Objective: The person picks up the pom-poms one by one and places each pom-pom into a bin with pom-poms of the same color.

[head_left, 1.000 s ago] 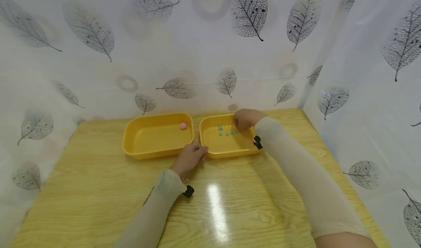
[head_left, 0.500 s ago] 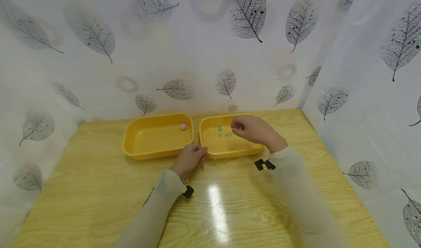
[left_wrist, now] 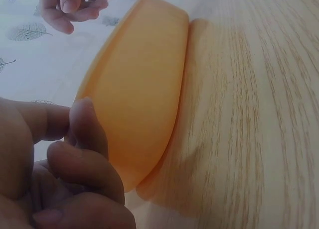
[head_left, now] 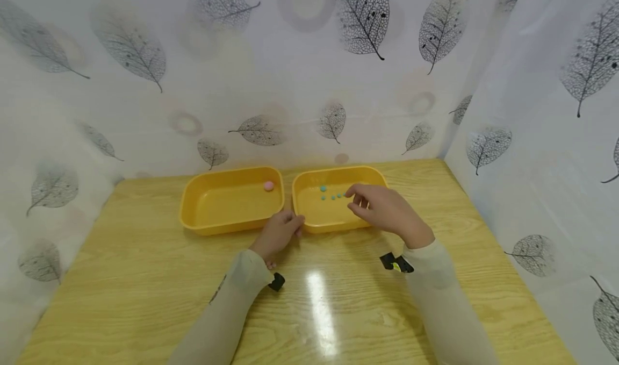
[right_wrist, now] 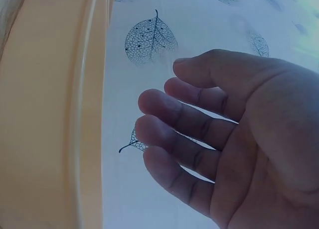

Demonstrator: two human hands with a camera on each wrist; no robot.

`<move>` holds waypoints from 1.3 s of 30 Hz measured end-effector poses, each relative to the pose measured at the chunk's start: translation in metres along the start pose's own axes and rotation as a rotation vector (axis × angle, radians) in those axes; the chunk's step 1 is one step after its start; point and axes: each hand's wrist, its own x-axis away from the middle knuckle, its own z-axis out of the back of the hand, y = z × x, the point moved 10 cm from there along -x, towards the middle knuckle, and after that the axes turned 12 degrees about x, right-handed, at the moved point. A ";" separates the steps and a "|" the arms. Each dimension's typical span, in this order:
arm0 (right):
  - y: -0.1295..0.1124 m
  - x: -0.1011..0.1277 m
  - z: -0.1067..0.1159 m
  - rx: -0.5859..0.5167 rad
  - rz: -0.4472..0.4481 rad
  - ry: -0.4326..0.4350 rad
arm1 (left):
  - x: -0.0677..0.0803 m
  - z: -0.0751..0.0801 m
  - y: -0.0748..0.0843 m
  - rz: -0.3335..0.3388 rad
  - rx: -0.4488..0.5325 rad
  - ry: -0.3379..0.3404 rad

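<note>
Hovering over the right tray (head_left: 309,222), the right hand (head_left: 387,212) is being held with its fingers (right_wrist: 169,109) loosely bent and apart, nothing being gripped between them. The teal beads (head_left: 332,195) are lying on the floor of that tray, just beside the fingertips at about ten o'clock from the hand. The left hand (head_left: 278,233) is being rested against the near left corner of the same tray, at eight o'clock from the beads; its fingers (left_wrist: 84,139) are being kept curled together, touching the tray's outer wall, and whether anything is being pinched there cannot be told. The left tray (head_left: 193,214) is sitting just beside the right one, at nine o'clock, with a pink ball (head_left: 268,186) lying near its far right corner. Both trays are being carried by a wooden table (head_left: 145,290), which is being enclosed by leaf-printed curtains (head_left: 145,85).
</note>
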 end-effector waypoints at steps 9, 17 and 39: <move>-0.007 0.003 0.005 0.000 0.011 0.000 | 0.002 0.000 -0.003 0.017 -0.010 0.003; -0.017 0.000 0.003 0.007 0.056 -0.035 | 0.001 -0.004 0.003 -0.024 -0.021 -0.014; -0.020 0.003 0.004 0.029 0.068 -0.047 | 0.003 -0.018 0.005 0.028 -0.073 -0.046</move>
